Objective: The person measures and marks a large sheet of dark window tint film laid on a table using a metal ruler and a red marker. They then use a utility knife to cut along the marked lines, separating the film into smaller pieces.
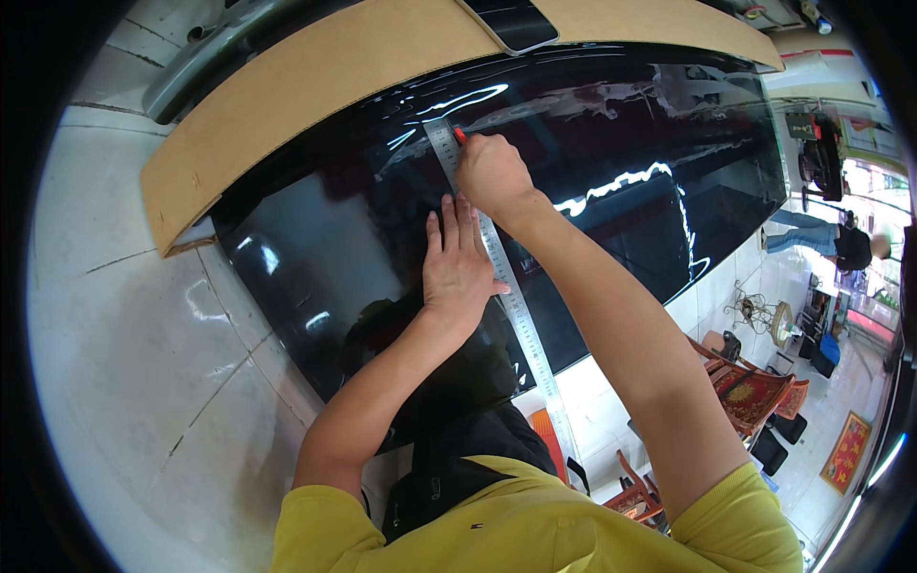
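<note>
A long metal ruler [522, 323] lies slantwise across a glossy black sheet [315, 239], and its near end sticks out past the sheet's edge. My left hand [455, 267] is flat beside the ruler, fingers stretched forward and thumb touching the ruler's edge. Near the ruler's far end, my right hand [494, 175] is closed around a small red tool [460, 136]. Only the red end of that tool shows; the rest is hidden in my fist, so its kind is unclear. Bright reflections and wrinkled streaks run over the sheet.
Brown cardboard [382, 62] borders the sheet's far side, with a dark phone [511, 23] on it. Behind lies a grey tube-like object [205, 76]. Red patterned chairs [750, 393] and a standing person [812, 239] are off to the right, on a tiled floor [134, 353].
</note>
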{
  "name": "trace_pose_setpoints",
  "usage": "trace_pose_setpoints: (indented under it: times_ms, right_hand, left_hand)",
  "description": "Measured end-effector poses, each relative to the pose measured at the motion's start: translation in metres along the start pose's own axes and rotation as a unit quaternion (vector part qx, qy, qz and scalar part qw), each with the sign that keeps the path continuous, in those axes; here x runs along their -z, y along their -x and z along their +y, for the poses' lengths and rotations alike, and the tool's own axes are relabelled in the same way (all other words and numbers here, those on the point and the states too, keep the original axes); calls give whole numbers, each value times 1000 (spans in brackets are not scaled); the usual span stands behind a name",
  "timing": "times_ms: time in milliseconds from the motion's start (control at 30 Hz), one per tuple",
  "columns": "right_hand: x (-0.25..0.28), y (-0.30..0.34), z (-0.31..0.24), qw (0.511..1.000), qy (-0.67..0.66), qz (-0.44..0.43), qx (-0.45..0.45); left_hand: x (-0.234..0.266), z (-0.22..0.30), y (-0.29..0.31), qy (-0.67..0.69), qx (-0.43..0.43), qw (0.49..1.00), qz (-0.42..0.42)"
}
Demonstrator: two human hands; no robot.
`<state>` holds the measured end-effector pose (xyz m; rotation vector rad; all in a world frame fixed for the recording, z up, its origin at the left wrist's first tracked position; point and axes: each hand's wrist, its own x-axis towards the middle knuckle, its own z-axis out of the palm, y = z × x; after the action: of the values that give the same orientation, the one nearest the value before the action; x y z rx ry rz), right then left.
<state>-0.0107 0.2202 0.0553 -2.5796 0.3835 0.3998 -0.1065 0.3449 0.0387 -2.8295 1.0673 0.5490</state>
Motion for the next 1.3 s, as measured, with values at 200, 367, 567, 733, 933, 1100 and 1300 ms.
trace_pose_setpoints:
  times_ms: [200,367,567,733,933,1100,1300]
  right_hand:
    - [-7,0,11,999,-48,20,-13]
    - [-9,2,19,997,-70,29,7]
    - [-5,2,17,998,-55,24,10]
    - [-5,-1,17,998,-51,20,0]
    - [-5,-1,15,999,-44,12,-14]
    - [0,-5,11,999,-32,5,-19]
    - [2,13,21,999,-17,-34,-8]
  left_hand:
    - [1,0,-1,1,3,1000,-1]
    - [-2,0,0,-1,0,1000,1]
    - [0,1,-1,-4,3,1000,0]
    - [0,1,-1,-10,4,1000,-2]
    - [-1,1,-1,-10,5,1000,1]
    - [-4,-1,0,2,-2,999,38]
    - [-4,1,1,-4,2,1000,29]
